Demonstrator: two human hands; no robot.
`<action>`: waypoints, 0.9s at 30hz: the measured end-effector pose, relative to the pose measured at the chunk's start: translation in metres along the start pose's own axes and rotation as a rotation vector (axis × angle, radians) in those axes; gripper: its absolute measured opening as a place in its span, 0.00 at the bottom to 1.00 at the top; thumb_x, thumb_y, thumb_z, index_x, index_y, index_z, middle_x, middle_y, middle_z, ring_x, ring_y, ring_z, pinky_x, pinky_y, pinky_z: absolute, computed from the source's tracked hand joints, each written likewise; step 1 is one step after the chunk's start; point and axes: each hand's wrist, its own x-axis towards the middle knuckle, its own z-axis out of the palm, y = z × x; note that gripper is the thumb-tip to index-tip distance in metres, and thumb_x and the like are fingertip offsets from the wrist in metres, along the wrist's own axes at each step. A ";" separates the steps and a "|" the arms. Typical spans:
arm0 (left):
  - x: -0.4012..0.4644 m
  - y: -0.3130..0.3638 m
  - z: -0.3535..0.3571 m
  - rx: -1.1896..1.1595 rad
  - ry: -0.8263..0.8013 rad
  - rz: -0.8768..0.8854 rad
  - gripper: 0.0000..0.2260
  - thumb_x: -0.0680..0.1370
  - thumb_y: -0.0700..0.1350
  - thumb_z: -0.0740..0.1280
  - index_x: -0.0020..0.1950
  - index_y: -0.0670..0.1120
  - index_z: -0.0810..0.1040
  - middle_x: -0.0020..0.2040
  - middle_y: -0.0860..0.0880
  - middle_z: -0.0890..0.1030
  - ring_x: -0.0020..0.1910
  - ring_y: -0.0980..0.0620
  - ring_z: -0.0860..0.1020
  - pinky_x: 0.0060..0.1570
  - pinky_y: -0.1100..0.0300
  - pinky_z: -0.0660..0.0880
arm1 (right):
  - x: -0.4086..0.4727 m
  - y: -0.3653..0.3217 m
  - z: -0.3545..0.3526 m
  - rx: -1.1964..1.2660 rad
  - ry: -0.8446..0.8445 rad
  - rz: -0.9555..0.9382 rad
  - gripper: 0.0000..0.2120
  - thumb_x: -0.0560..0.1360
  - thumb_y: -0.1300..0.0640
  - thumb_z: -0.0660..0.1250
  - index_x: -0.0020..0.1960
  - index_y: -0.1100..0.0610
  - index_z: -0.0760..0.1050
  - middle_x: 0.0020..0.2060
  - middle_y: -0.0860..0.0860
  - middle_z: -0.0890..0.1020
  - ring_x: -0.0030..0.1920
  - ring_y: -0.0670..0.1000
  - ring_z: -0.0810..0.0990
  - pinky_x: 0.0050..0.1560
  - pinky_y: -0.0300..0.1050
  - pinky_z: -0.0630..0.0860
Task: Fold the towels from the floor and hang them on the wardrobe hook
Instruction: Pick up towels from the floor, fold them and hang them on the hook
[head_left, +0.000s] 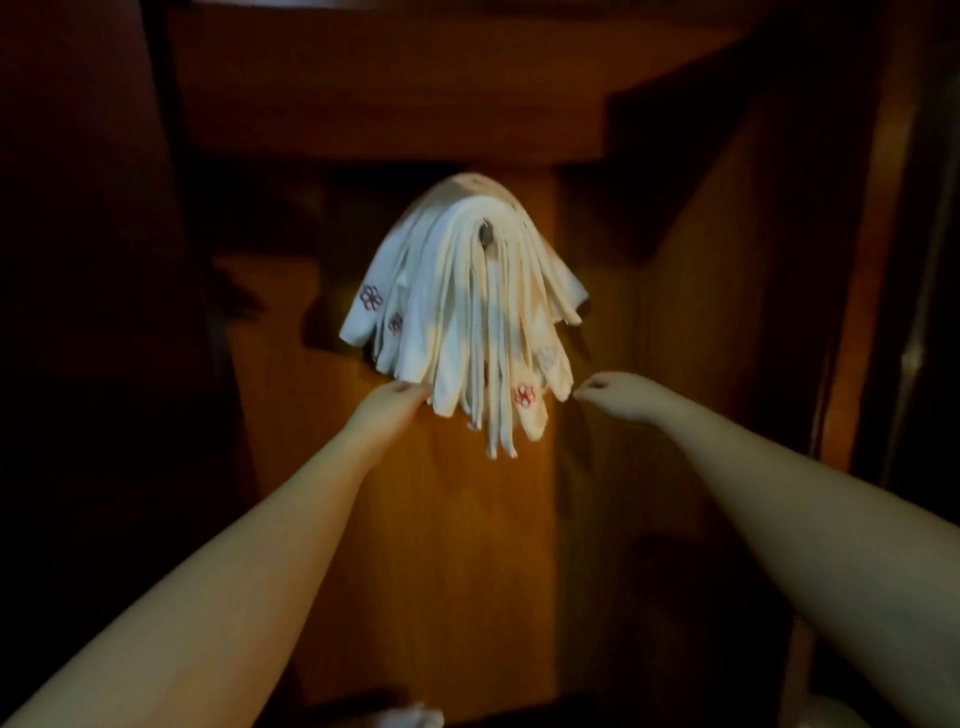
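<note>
One thick bunch of folded white cloth towels (467, 312) hangs on one small metal hook (485, 228) of the brown wooden wardrobe (467, 545); I cannot count the towels; my left hand (387, 410) touches its lower edge, my right hand (621, 395) is near, and I cannot tell the fingers of either

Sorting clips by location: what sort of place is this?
Likely inside a wooden wardrobe in a dim room: brown wood panels, and folded white towels draped over a metal hook.

- Wardrobe hook (486, 235): mostly buried under folded towels (467, 317); only a dark metal glimpse.
- Left hand (387, 410) fingertips hidden behind towel ends.
- Pale cloth (410, 718) cut by bottom edge, unidentifiable.
</note>
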 end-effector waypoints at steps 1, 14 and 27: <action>-0.011 -0.003 0.004 0.024 -0.028 0.010 0.21 0.81 0.54 0.65 0.72 0.49 0.73 0.70 0.46 0.75 0.66 0.48 0.73 0.58 0.54 0.67 | -0.019 0.004 0.005 -0.010 0.002 -0.007 0.21 0.82 0.44 0.62 0.69 0.54 0.75 0.69 0.54 0.76 0.67 0.54 0.75 0.62 0.48 0.71; -0.192 -0.145 0.082 0.247 -0.583 -0.007 0.22 0.80 0.57 0.65 0.73 0.53 0.70 0.71 0.50 0.74 0.65 0.52 0.73 0.54 0.59 0.68 | -0.307 0.124 0.144 -0.101 -0.194 0.161 0.29 0.79 0.38 0.64 0.75 0.50 0.68 0.75 0.50 0.69 0.74 0.51 0.68 0.73 0.51 0.66; -0.339 -0.214 0.277 0.589 -1.080 0.107 0.27 0.78 0.59 0.66 0.75 0.54 0.68 0.73 0.50 0.71 0.68 0.50 0.72 0.48 0.61 0.68 | -0.524 0.285 0.220 -0.051 -0.262 0.510 0.28 0.78 0.39 0.65 0.74 0.51 0.70 0.75 0.51 0.70 0.75 0.54 0.67 0.74 0.49 0.61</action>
